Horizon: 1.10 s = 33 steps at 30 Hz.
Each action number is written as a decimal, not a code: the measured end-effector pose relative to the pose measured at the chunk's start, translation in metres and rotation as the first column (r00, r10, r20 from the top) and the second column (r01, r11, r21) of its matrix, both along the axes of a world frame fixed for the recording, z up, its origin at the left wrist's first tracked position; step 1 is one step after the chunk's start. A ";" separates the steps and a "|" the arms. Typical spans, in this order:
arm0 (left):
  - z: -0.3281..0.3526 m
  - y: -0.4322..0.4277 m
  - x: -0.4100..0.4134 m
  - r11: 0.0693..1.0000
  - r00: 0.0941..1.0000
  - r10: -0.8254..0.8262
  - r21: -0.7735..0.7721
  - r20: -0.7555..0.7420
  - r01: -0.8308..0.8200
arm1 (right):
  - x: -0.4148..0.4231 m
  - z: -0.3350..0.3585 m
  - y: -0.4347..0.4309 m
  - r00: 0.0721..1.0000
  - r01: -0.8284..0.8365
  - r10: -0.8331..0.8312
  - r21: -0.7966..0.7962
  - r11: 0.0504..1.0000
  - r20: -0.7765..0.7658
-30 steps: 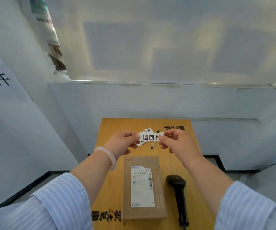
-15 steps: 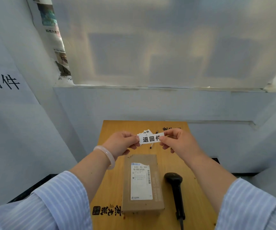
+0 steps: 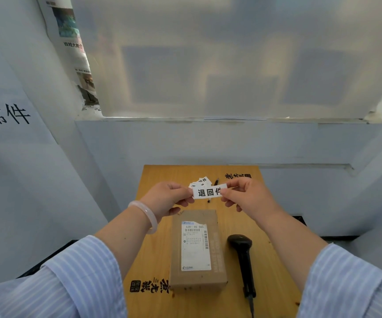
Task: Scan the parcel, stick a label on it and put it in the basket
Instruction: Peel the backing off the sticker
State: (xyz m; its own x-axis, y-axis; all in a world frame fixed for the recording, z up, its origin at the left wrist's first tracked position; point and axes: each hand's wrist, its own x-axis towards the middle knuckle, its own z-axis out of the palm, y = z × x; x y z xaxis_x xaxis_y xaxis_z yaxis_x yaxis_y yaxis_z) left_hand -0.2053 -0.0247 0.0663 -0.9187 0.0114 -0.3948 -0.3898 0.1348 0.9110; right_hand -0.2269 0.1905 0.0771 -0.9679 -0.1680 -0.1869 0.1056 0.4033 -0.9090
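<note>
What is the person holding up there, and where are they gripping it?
A small white label, pinched at both short ends: the left hand grips its left end, the right hand its right end, above the parcel.

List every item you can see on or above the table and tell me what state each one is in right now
Label: held in the air by both ends, not yet stuck on.
Left hand: pinching the label's left end.
Right hand: pinching its right end.
Parcel: closed, flat on the table, printed slip facing up.
Scanner: lying down, untouched.
Spare labels: loose pile.
Pen: lying flat.
</note>
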 end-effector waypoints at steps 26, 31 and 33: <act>-0.005 0.001 0.007 1.000 1.000 0.013 0.021 -0.004 -0.013 | 0.009 -0.001 0.004 1.000 0.024 -0.024 0.000 1.000 -0.002; -0.005 0.003 0.007 1.000 1.000 0.014 0.023 -0.006 -0.014 | 0.010 -0.002 0.002 1.000 0.029 -0.029 -0.003 1.000 -0.004; -0.005 0.003 0.007 1.000 1.000 0.016 0.023 -0.009 -0.016 | 0.010 -0.002 0.002 1.000 0.028 -0.028 -0.004 1.000 -0.004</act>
